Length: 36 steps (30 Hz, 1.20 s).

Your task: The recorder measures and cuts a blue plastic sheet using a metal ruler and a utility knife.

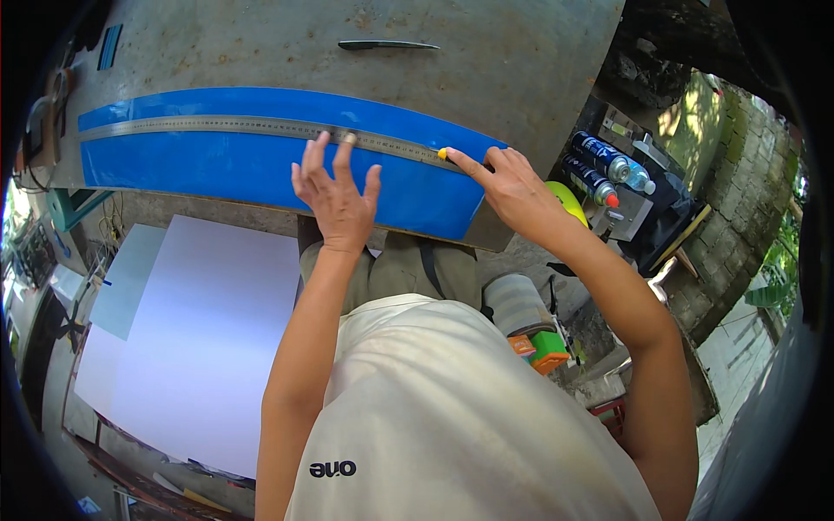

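A blue sheet (287, 163) lies across the near part of the metal worktable, its long sides curved in this view. Along it runs a long steel ruler (234, 124). The fingertips of my left hand (337, 195) press on the ruler near its middle, fingers spread. My right hand (512, 187) grips a small yellow utility knife (444, 154), its tip at the ruler's right part. My index finger stretches along the knife, and most of its body is hidden in the hand. Beyond the sheet lies a dark, slim blade-shaped tool (388, 44), apart from both hands.
The grey worktable (261, 56) extends away from me. White sheets (208, 330) lie lower on the left. To the right stand spray cans (599, 154), a plastic bottle (640, 180) and a yellow-green rounded object (566, 201). A bucket (517, 304) sits near my right side.
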Motion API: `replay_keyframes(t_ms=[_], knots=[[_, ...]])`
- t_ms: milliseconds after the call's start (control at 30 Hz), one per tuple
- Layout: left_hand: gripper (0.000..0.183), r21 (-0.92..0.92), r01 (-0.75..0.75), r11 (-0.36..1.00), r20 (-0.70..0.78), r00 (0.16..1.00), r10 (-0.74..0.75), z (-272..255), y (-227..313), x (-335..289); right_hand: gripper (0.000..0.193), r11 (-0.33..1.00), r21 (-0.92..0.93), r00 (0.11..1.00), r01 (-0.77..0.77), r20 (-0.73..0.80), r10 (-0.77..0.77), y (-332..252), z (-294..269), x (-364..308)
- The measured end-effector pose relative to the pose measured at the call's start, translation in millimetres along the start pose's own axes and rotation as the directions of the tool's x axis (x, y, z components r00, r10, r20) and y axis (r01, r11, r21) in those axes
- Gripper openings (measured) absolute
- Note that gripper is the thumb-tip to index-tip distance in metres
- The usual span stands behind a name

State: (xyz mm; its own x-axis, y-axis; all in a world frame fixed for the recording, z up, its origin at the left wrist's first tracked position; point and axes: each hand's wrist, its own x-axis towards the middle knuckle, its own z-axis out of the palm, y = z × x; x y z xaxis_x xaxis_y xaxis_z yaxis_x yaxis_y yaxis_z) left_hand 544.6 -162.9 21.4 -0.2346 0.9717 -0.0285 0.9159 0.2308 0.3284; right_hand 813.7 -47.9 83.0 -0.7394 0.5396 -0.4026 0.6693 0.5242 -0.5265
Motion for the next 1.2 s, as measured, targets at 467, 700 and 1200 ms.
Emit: replay_keyframes(t_ms=[467, 700, 1200], knots=[[0.073, 0.066, -0.174, 0.983, 0.337, 0.931, 0.142, 13, 41, -28, 0.076, 0.999, -0.039, 1.000, -0.019, -0.019, 0.019, 18, -7, -33], [0.076, 0.097, -0.179, 0.979, 0.362, 0.923, 0.133, 14, 41, -29, 0.081, 0.996, -0.056, 0.996, -0.076, 0.049, 0.078, 27, -10, -55], [0.079, 0.092, -0.185, 0.978, 0.365, 0.920, 0.140, 16, 38, -30, 0.085, 0.993, -0.066, 0.994, -0.093, 0.055, 0.097, 41, -12, -77]])
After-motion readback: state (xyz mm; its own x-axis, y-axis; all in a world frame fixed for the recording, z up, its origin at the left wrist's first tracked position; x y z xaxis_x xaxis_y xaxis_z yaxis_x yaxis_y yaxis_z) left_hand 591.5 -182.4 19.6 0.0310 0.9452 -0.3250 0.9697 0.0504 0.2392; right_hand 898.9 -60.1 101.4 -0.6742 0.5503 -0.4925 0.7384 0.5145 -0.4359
